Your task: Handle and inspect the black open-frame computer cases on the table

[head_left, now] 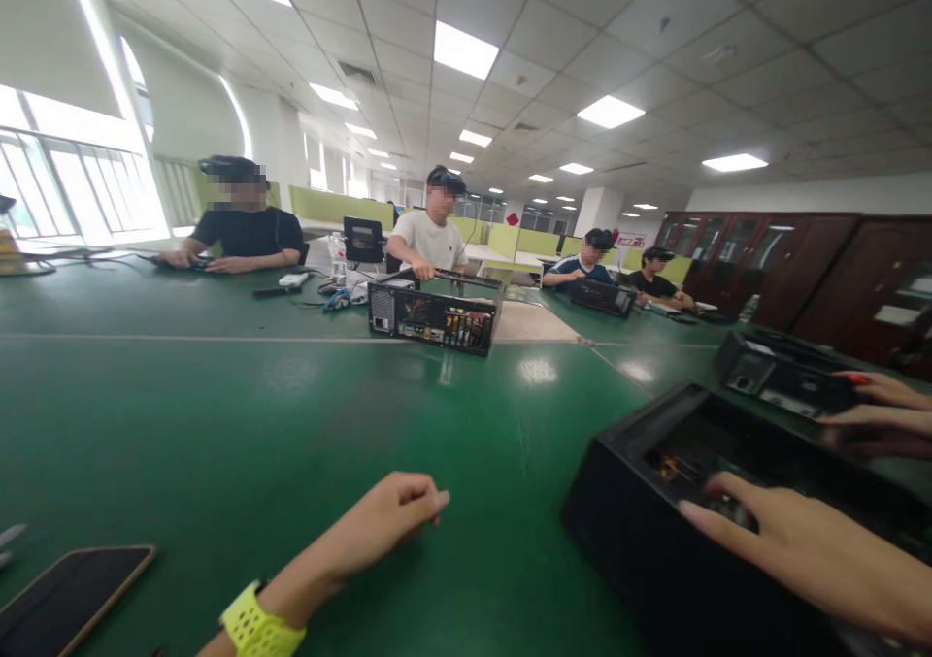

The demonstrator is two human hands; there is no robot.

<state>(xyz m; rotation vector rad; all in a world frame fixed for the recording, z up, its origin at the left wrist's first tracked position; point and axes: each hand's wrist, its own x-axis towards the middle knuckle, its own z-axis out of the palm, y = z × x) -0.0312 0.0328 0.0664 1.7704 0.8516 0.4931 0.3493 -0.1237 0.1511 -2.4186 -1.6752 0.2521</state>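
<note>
My left hand (389, 516), with a yellow-green watch band (260, 626) at the wrist, hovers over the green table. Its fingers are curled in against the thumb; anything inside is hidden or too small to name. My right hand (793, 536) reaches over the open top of a black computer case (618, 502) at the lower right. Thumb and forefinger curve round a small dark thing (739, 513) whose kind I cannot make out. Inside the case, some yellowish wires (668, 467) show; the rest is dark and blurred.
A phone (69, 599) lies at the lower left on the green table (291, 424). Beyond my case, a co-worker's hands (874, 424) touch another case (772, 371). Across the table, a person in white handles an open case (429, 319). Several others sit around.
</note>
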